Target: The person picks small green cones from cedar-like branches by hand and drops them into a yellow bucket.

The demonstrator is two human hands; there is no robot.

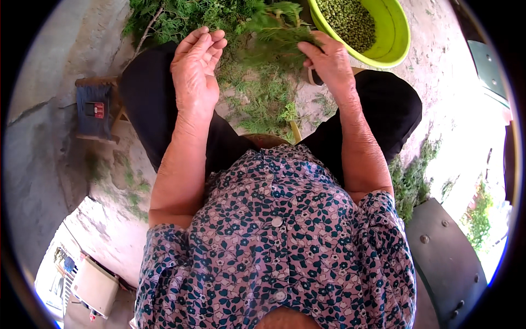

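Observation:
My right hand (332, 64) pinches a feathery green evergreen sprig (279, 41) beside the basin, and the sprig's leafy end is blurred. To the left, my left hand (196, 74) is raised with its fingers curled and the thumb against them. Whatever lies between those fingertips, if anything, is too small to make out. Behind both hands spreads a pile of evergreen branches (197, 17). A lime-green basin (395, 30) at the far right holds many small round green cones or seeds (348, 23).
Loose green clippings (260, 104) litter the floor between my knees. On the left stands a small wooden stool (90, 126) with a dark cloth seat and a small red-and-black device (95, 110) on it. A grey metal panel (444, 241) is at the lower right.

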